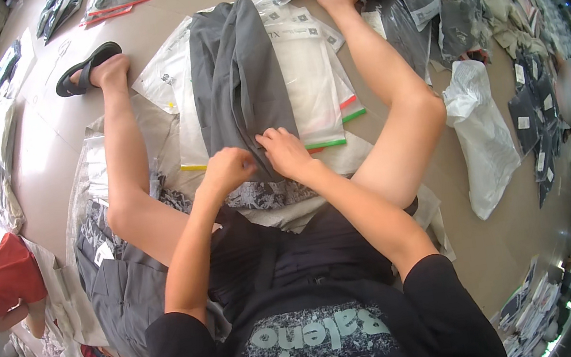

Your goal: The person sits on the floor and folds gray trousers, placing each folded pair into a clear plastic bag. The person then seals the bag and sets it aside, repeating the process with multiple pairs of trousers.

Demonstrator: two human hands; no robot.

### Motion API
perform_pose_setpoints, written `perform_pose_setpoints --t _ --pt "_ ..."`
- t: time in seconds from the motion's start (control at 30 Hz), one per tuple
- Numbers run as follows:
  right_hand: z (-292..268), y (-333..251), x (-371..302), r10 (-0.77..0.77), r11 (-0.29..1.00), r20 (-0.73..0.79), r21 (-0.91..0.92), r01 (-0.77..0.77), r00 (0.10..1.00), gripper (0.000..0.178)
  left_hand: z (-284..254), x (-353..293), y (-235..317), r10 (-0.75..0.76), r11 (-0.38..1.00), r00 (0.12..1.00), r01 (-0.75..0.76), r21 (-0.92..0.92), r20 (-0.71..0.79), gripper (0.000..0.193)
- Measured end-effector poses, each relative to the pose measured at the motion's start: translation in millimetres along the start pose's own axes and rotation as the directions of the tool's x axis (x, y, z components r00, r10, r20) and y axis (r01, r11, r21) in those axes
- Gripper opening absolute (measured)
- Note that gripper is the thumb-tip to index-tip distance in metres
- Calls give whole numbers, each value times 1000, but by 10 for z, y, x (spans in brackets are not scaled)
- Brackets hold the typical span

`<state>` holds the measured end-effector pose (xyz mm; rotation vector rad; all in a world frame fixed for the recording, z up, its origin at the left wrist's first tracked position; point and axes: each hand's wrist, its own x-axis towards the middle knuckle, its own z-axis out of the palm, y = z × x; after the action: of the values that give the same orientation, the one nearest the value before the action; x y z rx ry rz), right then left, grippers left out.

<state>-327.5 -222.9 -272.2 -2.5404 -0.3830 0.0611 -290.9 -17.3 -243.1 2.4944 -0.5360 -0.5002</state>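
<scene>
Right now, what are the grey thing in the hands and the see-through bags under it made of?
The grey garment looks like soft matte woven cloth: it drapes and creases. The clear bags look like thin glossy plastic film: shiny, see-through, with coloured zip strips. Both hands, left hand and right hand, pinch the garment's near edge.

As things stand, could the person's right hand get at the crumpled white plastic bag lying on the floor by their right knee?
Probably yes. The right hand is on the grey garment, and the white bag lies just beyond the bent right leg; it would have to reach over that knee.

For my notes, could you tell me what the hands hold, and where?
Both hands, left hand and right hand, grip the grey garment at its near end.
</scene>
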Motion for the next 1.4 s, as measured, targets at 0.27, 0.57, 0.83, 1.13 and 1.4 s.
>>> perform_pose_setpoints --t 0.27,0.57,0.83,1.13,1.4 --pt "-511 428 696 -116 990 525 130 56 843 50 176 972 -263 313 942 893 -249 224 -324 54" --pt "-603 1497 3197 635 462 86 754 -467 768 110 280 897 -173 292 951 881 -227 209 -373 62" --pt "-1575 1079 3584 76 406 303 860 -307 950 34 250 1313 -218 227 970 878 -165 178 -421 55" --pt "-2236 201 1015 -390 830 515 555 50 763 56 -159 960 -297 445 892 832 -379 246 -331 51" --pt "-978 828 211 34 990 167 133 -56 985 47 -184 77 -1195 -97 995 955 88 -42 -280 46"
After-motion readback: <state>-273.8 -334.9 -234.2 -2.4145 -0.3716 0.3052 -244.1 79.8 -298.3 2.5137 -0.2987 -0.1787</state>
